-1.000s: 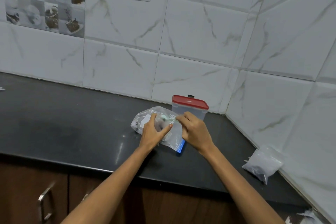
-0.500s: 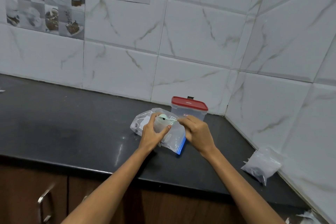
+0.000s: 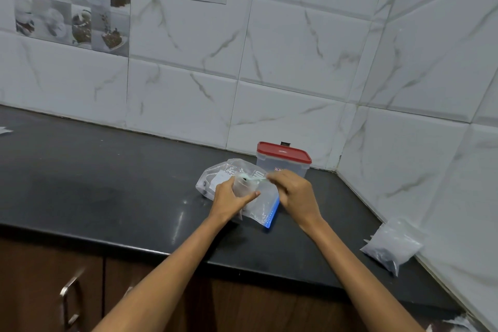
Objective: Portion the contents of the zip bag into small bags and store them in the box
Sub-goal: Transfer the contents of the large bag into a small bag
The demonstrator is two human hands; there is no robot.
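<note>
On the counter (image 3: 107, 183), the left hand (image 3: 229, 198) cups a small bag (image 3: 244, 187) upright over the zip bag (image 3: 262, 209), while the right hand (image 3: 295, 193) pinches its mouth from the right, the lidded box (image 3: 283, 163) just behind.

Glossy black stone countertop (image 3: 107, 197) is catching reflections; clear crinkly plastic zip bag (image 3: 262, 207) is gleaming beside the translucent plastic box (image 3: 280, 167) with its smooth red lid (image 3: 283, 152); polished marble-look tiles (image 3: 296, 62) are shining above dark wood cabinets (image 3: 40, 277).

Head-worn view, down over counter (image 3: 107, 197)
</note>
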